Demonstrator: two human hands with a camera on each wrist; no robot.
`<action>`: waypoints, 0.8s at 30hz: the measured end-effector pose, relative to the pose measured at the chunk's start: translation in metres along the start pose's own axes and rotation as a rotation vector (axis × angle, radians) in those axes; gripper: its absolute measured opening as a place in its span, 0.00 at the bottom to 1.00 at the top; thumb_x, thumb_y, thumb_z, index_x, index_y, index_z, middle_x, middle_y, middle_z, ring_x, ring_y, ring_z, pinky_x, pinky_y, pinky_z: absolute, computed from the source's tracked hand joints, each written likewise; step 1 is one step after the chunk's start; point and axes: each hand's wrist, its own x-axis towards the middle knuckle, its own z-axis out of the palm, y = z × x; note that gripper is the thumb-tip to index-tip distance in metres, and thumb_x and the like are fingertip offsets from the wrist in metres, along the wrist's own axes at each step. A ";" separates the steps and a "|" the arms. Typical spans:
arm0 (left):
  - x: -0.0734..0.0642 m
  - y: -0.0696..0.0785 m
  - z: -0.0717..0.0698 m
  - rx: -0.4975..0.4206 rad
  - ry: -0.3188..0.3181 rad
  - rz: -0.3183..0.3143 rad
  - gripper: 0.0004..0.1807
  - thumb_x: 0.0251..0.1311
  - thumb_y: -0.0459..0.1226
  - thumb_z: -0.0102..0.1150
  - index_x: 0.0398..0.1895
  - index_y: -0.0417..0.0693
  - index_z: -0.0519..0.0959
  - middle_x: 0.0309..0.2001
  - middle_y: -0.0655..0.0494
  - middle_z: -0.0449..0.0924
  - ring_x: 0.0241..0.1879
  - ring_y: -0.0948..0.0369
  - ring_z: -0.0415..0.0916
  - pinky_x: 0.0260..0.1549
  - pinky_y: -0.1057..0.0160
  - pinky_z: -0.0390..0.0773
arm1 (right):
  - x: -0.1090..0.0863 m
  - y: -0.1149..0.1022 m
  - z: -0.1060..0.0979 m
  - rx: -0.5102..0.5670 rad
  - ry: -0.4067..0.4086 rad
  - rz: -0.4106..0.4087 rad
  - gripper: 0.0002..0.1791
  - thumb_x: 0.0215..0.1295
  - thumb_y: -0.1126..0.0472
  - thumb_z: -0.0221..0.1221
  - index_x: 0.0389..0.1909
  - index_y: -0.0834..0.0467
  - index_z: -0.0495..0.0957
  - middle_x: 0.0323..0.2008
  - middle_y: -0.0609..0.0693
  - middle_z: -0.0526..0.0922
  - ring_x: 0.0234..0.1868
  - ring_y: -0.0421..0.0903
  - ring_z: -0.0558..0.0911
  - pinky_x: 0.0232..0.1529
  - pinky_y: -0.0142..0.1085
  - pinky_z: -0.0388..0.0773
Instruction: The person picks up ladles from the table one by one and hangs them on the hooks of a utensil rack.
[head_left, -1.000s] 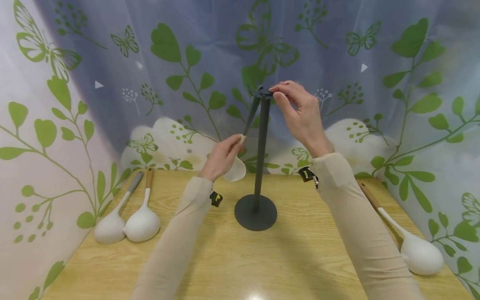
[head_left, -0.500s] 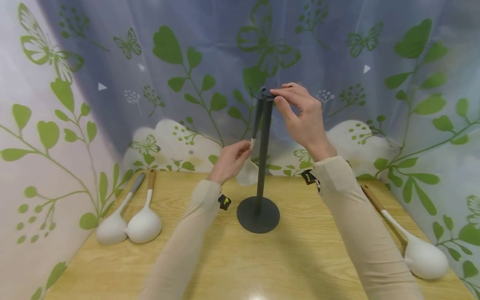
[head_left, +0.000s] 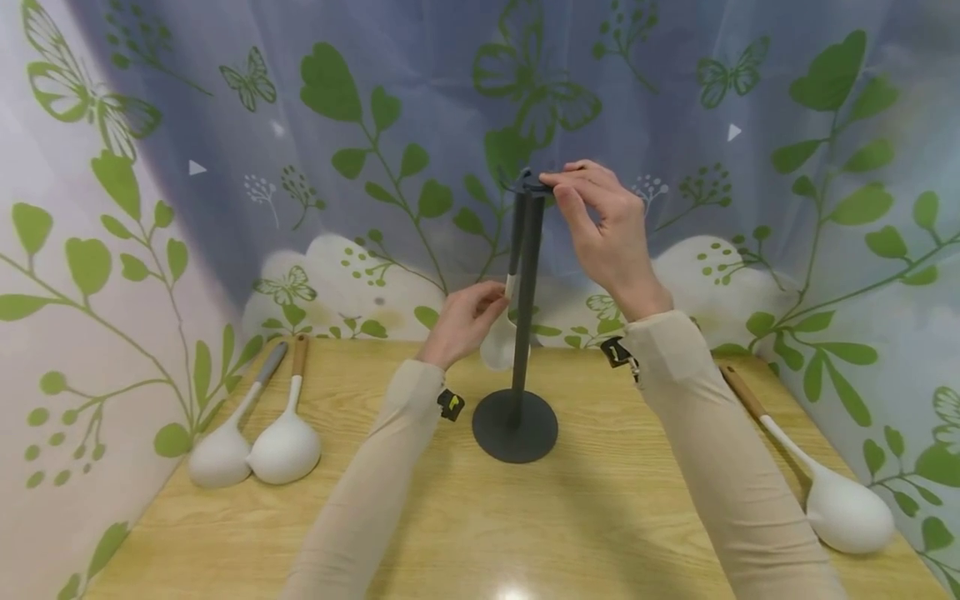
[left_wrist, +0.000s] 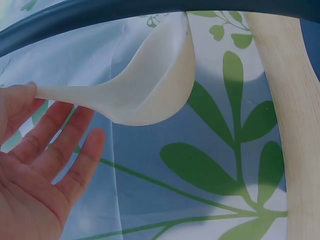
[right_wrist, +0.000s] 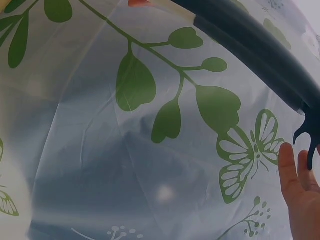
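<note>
My left hand pinches the white shaft of a ladle just above its bowl. The ladle's dark handle runs up close along the pole of a dark utensil stand, its top end at the hooks. In the left wrist view the ladle shows its hollow bowl, the shaft between thumb and fingers. My right hand holds the top of the stand, thumb and fingertips at a hook. In the right wrist view the right hand's fingers are beside a dark hook.
At the left of the wooden table lie a grey-handled ladle and a wooden-handled ladle. Another wooden-handled ladle lies at the right edge. The stand's round base rests mid-table. A patterned curtain surrounds the table.
My left hand has moved right, bringing the ladle from a slant to nearly upright beside the pole. The right hand has stayed at the stand's top.
</note>
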 end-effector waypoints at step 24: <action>-0.035 -0.013 -0.016 0.079 0.020 -0.013 0.17 0.73 0.42 0.51 0.59 0.46 0.77 0.54 0.51 0.81 0.52 0.56 0.78 0.49 0.54 0.80 | 0.000 -0.002 -0.002 -0.111 0.012 -0.052 0.31 0.72 0.39 0.45 0.48 0.60 0.85 0.44 0.59 0.85 0.55 0.54 0.79 0.60 0.46 0.74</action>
